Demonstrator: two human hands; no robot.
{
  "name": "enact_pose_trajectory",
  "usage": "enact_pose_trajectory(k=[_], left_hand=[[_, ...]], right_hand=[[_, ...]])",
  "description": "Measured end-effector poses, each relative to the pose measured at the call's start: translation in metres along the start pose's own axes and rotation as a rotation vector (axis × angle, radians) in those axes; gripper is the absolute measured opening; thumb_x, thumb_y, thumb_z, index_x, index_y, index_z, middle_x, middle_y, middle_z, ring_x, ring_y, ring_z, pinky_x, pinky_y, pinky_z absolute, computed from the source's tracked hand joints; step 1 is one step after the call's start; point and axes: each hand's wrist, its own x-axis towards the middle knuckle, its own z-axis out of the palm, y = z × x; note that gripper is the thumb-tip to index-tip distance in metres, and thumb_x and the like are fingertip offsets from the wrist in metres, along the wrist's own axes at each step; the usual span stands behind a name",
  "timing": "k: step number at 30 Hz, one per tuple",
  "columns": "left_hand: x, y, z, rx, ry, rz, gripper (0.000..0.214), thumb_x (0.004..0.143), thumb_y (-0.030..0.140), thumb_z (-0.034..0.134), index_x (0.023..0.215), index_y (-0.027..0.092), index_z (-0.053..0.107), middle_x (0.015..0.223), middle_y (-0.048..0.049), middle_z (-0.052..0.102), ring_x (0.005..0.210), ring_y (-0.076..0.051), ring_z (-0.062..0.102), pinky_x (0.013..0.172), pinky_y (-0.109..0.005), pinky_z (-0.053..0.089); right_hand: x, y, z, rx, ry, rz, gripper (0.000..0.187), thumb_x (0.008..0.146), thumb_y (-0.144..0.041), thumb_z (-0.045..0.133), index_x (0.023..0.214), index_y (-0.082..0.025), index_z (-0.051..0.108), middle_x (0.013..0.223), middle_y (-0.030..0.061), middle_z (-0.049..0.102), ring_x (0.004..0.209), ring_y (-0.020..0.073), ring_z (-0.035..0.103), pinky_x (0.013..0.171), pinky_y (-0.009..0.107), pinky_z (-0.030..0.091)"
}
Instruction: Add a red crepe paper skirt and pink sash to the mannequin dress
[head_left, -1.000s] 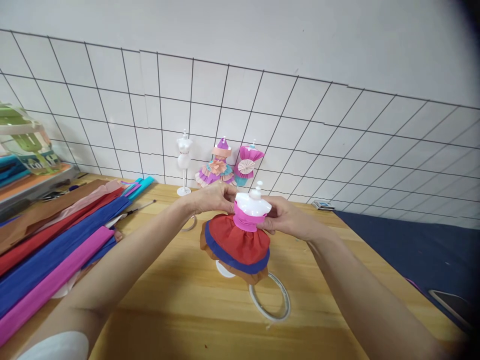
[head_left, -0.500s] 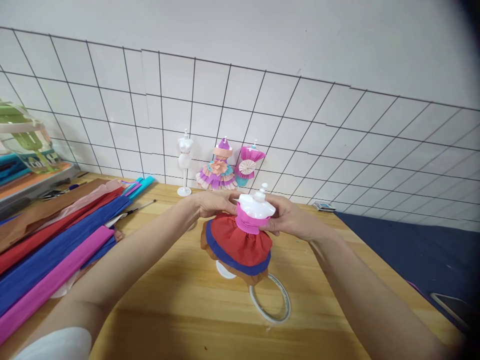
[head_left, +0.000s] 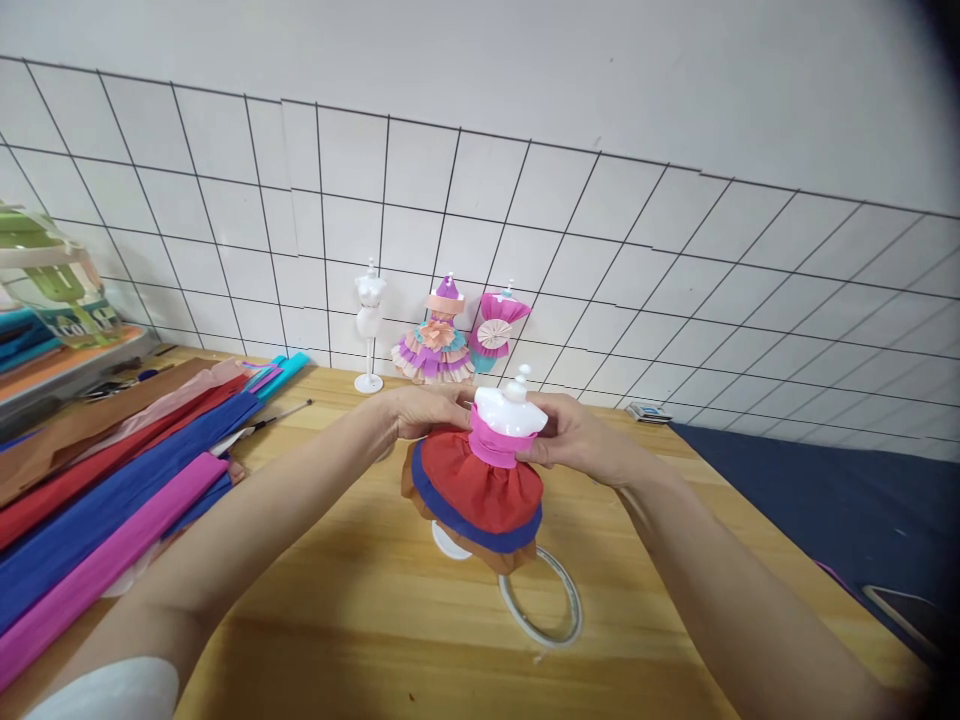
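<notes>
Between my hands a small white dress form (head_left: 510, 408) leans on its round base. A pink paper band (head_left: 493, 442) wraps its chest, above a gathered skirt (head_left: 480, 485) of red, blue and brown layers. My left hand (head_left: 431, 408) is closed at the band's left side, its thumb near the edge. On the other side my right hand (head_left: 574, 435) pinches the band, with fingers partly hidden behind the form. A roll of double-sided tape (head_left: 576, 600) lies flat on the table just below the skirt.
By the tiled wall stand a bare dress form (head_left: 369, 310) and two dressed ones, one in ruffles (head_left: 439, 335), one in pink (head_left: 499, 325). Folded paper strips (head_left: 135, 500) cover the left side. A dark blue mat (head_left: 787, 490) and a phone (head_left: 904, 615) lie right.
The dress form's top has shifted very slightly to the left between my hands. Both hands keep their grip, and everything else stays put.
</notes>
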Motion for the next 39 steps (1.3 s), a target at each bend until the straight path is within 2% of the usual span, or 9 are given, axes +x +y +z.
enact_pose_trajectory(k=[8,12,14,18,20,25,29,35,39], left_hand=[[0.002,-0.007,-0.002,-0.023,0.033,-0.033,0.045,0.058,0.021,0.082,0.099,0.013,0.067,0.094,-0.009,0.073,0.091,-0.02,0.066,0.091,-0.035,0.047],[0.0,-0.004,0.001,-0.014,0.054,-0.03,0.043,0.057,0.021,0.083,0.096,0.012,0.068,0.09,-0.0091,0.073,0.088,-0.02,0.067,0.089,-0.035,0.048],[-0.003,0.0,0.003,0.037,0.136,0.004,0.039,0.058,0.022,0.082,0.094,0.011,0.07,0.091,-0.0099,0.073,0.087,-0.02,0.067,0.089,-0.036,0.048],[-0.021,0.008,0.006,0.169,0.45,0.149,0.027,0.066,0.023,0.077,0.09,0.012,0.071,0.093,-0.0078,0.072,0.092,-0.019,0.064,0.095,-0.037,0.045],[-0.035,0.01,0.01,0.191,0.531,0.21,0.02,0.068,0.025,0.075,0.085,0.014,0.071,0.093,-0.006,0.071,0.096,-0.018,0.063,0.097,-0.036,0.043],[-0.069,0.007,0.031,0.416,0.475,0.292,0.018,0.074,0.031,0.072,0.084,0.017,0.072,0.105,-0.0082,0.07,0.103,-0.023,0.062,0.097,-0.041,0.045],[-0.078,-0.001,0.045,0.698,0.568,0.44,0.028,0.071,0.037,0.076,0.093,0.02,0.073,0.117,-0.0098,0.065,0.114,-0.027,0.058,0.102,-0.045,0.041],[-0.073,-0.002,0.049,0.699,0.682,0.466,0.034,0.066,0.038,0.08,0.092,0.02,0.071,0.124,-0.0123,0.062,0.12,-0.031,0.054,0.103,-0.05,0.039],[-0.076,0.001,0.053,0.68,0.739,0.435,0.024,0.067,0.034,0.079,0.079,0.018,0.067,0.119,-0.0112,0.063,0.117,-0.029,0.056,0.103,-0.049,0.038]], right_hand=[[0.001,0.007,-0.002,0.105,0.076,-0.062,0.028,0.06,-0.029,0.084,0.083,-0.016,0.074,0.102,0.0066,0.069,0.086,0.0192,0.063,0.073,0.03,0.053],[0.0,0.008,-0.001,0.127,0.068,-0.045,0.029,0.061,-0.029,0.084,0.085,-0.016,0.074,0.108,0.0079,0.069,0.088,0.0201,0.064,0.075,0.032,0.053],[-0.001,0.007,0.0,0.139,0.077,-0.044,0.03,0.06,-0.03,0.085,0.085,-0.016,0.074,0.11,0.0077,0.068,0.089,0.0205,0.065,0.077,0.032,0.053],[-0.004,0.007,0.003,0.16,0.095,-0.046,0.029,0.062,-0.033,0.085,0.085,-0.018,0.075,0.099,0.0049,0.071,0.085,0.02,0.066,0.077,0.033,0.054],[-0.006,0.008,0.005,0.155,0.103,-0.041,0.029,0.063,-0.033,0.084,0.087,-0.019,0.075,0.093,0.0044,0.072,0.084,0.0209,0.067,0.077,0.034,0.054],[-0.012,0.006,0.014,0.075,0.152,-0.067,0.022,0.069,-0.031,0.078,0.089,-0.021,0.074,0.096,0.005,0.072,0.092,0.0243,0.066,0.082,0.037,0.053],[-0.014,-0.003,0.028,-0.058,0.263,-0.118,0.009,0.068,-0.026,0.074,0.067,-0.02,0.068,0.098,0.0057,0.068,0.091,0.0234,0.063,0.079,0.037,0.052],[-0.021,-0.012,0.049,-0.232,0.408,-0.19,0.006,0.071,-0.022,0.067,0.067,-0.02,0.063,0.097,0.006,0.064,0.084,0.0195,0.059,0.067,0.03,0.047],[-0.027,-0.007,0.063,-0.294,0.552,-0.231,0.022,0.07,-0.02,0.066,0.057,-0.02,0.049,0.076,0.0008,0.058,0.064,0.0133,0.049,0.054,0.025,0.039]])
